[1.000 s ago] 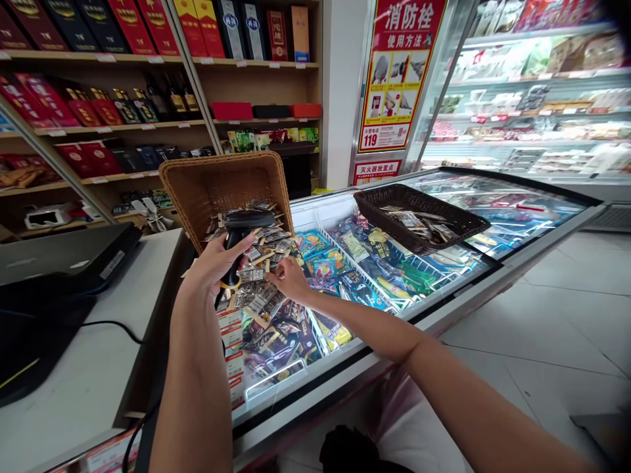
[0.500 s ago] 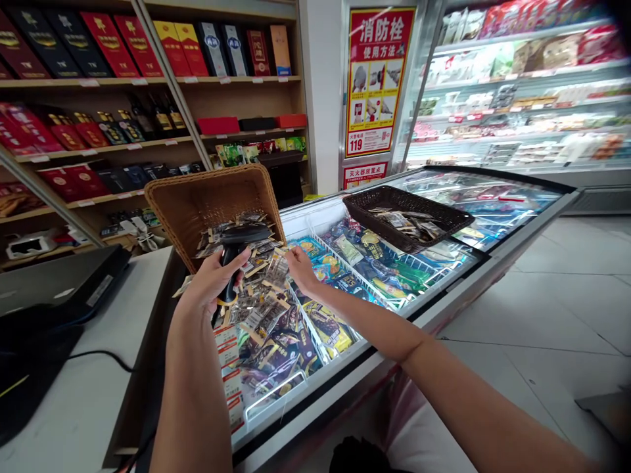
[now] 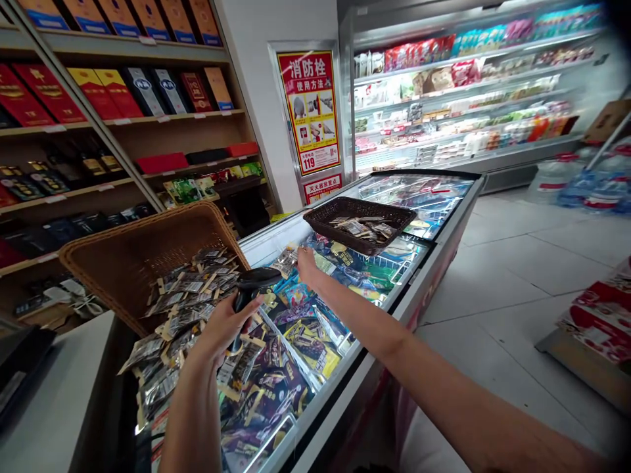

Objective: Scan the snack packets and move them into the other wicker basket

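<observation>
My left hand (image 3: pixel 224 325) is wrapped round the grip of a black handheld barcode scanner (image 3: pixel 256 277), its head pointing right. In my right hand (image 3: pixel 306 263) a small clear snack packet (image 3: pixel 286 261) is pinched, held over the freezer between the two baskets. Left of the scanner, a tilted tan wicker basket (image 3: pixel 142 230) spills many similar packets (image 3: pixel 197 282) onto the freezer's left end. Beyond my right hand, a dark brown woven basket (image 3: pixel 320 219) holds a smaller pile of packets (image 3: pixel 367 228).
Under the glass of the chest freezer (image 3: pixel 428 244) lie frozen goods in wire dividers. A white counter (image 3: pixel 73 374) stands at left, shelves of boxes (image 3: pixel 108 92) behind. At right are a tiled floor (image 3: pixel 473 289), red cartons (image 3: pixel 601 315) and water jugs (image 3: pixel 599 187).
My view has swung right. My right hand has carried the packet away from the tan basket's pile, closer to the dark basket. The scanner stays in my left hand.
</observation>
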The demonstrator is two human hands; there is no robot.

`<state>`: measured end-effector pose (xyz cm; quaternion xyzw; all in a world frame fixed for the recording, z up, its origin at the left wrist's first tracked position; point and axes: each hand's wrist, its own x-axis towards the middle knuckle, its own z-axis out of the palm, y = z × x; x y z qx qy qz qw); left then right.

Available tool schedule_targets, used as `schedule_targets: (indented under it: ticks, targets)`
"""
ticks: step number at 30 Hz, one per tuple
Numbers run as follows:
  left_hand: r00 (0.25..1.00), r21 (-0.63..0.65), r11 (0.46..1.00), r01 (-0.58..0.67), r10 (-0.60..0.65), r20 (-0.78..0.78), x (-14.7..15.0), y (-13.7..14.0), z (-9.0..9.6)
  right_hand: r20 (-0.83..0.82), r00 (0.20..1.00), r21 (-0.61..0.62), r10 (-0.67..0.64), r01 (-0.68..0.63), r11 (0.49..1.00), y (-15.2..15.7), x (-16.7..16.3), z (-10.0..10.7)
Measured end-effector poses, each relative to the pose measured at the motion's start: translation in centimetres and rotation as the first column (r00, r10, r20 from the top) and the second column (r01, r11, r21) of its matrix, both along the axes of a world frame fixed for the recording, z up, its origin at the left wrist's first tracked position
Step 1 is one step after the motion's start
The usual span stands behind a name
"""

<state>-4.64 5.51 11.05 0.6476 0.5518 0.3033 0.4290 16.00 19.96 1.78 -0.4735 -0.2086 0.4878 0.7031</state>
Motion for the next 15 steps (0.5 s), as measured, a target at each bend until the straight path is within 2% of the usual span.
schedule_targets:
  ticks: [3, 12, 15]
  targets:
    - [1.0, -0.012, 1.0, 0.004, -0.004, -0.017, 0.2, -0.2, 0.1, -0.033, 0.999, -0.093, -0.024, 0.021, 0.995, 0.2, 0.4, 0.2]
    - [1.0, 0.02, 1.0, -0.008, 0.008, -0.02, 0.3, -0.6, 0.5, -0.082, 0.997, -0.051, 0.011, -0.016, 0.999, 0.9, 1.0, -0.5]
    - [1.0, 0.031, 1.0, -0.001, 0.001, -0.021, 0.4, -0.4, 0.4, -0.034, 0.999, -0.063, -0.003, 0.001, 0.998, 1.2, 1.1, -0.9]
